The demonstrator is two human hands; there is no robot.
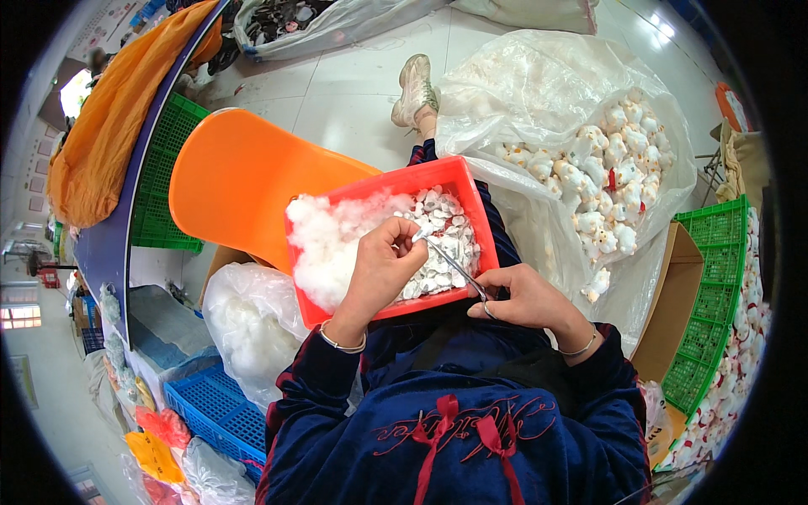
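Observation:
A red plastic tray (471,210) rests on my lap. It holds white stuffing fluff (328,240) on its left side and several small flat white toy skins (450,240) on its right. My left hand (379,269) is closed over the tray and pinches one small white toy piece (423,229) at its fingertips. My right hand (522,299) grips the handles of long metal forceps (454,265) at the tray's near edge. The forceps' tips reach up to the piece in my left hand.
A large clear bag (547,93) of stuffed white toys lies on the floor at my right. Green crates (715,278) with more toys stand further right. An orange chair (236,177) stands at the left, with a bag of fluff (252,324) and a blue crate (215,404) below it.

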